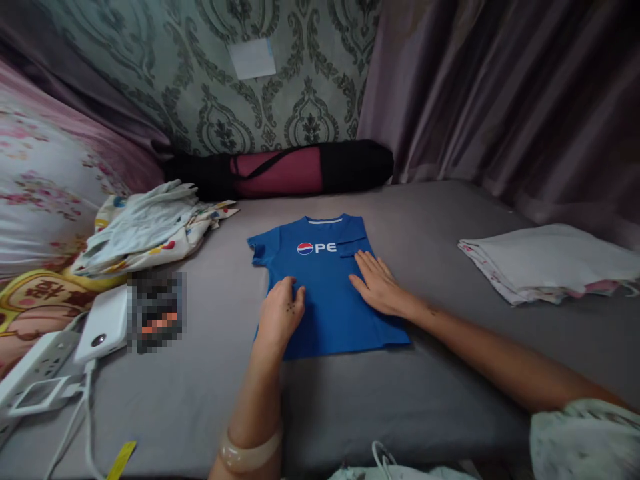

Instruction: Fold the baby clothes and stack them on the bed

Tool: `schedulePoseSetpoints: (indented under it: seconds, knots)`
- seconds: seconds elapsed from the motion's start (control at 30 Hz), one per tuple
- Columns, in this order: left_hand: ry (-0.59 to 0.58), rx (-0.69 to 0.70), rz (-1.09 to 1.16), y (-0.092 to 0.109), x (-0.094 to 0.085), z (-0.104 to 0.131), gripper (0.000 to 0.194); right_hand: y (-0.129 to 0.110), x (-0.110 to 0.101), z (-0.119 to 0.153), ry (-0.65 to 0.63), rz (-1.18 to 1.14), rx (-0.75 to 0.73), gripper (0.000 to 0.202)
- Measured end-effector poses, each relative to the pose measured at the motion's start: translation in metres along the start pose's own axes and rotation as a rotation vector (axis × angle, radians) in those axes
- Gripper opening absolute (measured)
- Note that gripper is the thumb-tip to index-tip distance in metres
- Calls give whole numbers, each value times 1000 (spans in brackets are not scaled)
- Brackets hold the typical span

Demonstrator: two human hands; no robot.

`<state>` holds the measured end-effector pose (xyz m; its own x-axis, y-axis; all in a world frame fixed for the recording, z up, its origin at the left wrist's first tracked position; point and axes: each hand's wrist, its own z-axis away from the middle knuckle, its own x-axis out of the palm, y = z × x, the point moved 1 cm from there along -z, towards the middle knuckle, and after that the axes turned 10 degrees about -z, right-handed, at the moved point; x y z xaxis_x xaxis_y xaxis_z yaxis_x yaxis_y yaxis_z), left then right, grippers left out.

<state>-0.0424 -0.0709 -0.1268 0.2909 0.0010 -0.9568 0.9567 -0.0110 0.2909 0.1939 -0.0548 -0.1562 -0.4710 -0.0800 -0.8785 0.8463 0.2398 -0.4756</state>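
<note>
A blue short-sleeved T-shirt (330,320) lies spread on the grey bed sheet, its neckline away from me. Its right side is folded inward, covering part of the white lettering; "PE" beside a round red, white and blue logo shows. The left sleeve sticks out. My right hand (377,283) lies flat on the folded right side, fingers stretched out near the folded sleeve. Over the shirt's left edge is my left hand (284,308), its fingers curled and the thumb close to them. The fingertips are partly hidden, so whether they pinch cloth cannot be seen.
Folded pale cloth (555,260) lies at the right. Piled clothes (145,223), a white power bank (104,323) and a power strip (37,370) with cables are at the left. A black and maroon long bag (280,170) lies along the patterned wall.
</note>
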Motion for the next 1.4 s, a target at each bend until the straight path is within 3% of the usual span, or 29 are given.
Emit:
schedulePoseSetpoints:
  seconds: [0.2,0.37,0.5,0.6,0.7,0.87,1.03,1.2,1.4]
  knots:
    - [-20,-18,-15,1,-5,2,29,-11,-1,56,-84,40,-88,73]
    - [-9,-21,-32,-2,-3,2,26,-12,5,59,-116,75,-65,73]
    - [49,-63,-104,-9,-6,0,25,-22,-11,48,-146,161,-88,70]
    - [68,-176,-212,-17,-12,0,26,-40,-29,23,-167,229,-127,48]
    - [12,-288,-256,-24,-17,0,26,-65,-34,-22,-176,163,-140,35]
    - [-147,-314,-220,-29,-23,-1,25,-118,-6,-112,-224,-106,-271,31]
    - [-211,-340,-192,-30,-25,-1,30,-169,29,-177,-149,-139,-124,31]
    - [-187,-323,-158,-33,-24,-1,29,-198,59,-201,-156,-69,-32,39]
    - [-149,-254,-119,-36,-21,-1,25,-190,80,-208,-205,-88,-26,37]
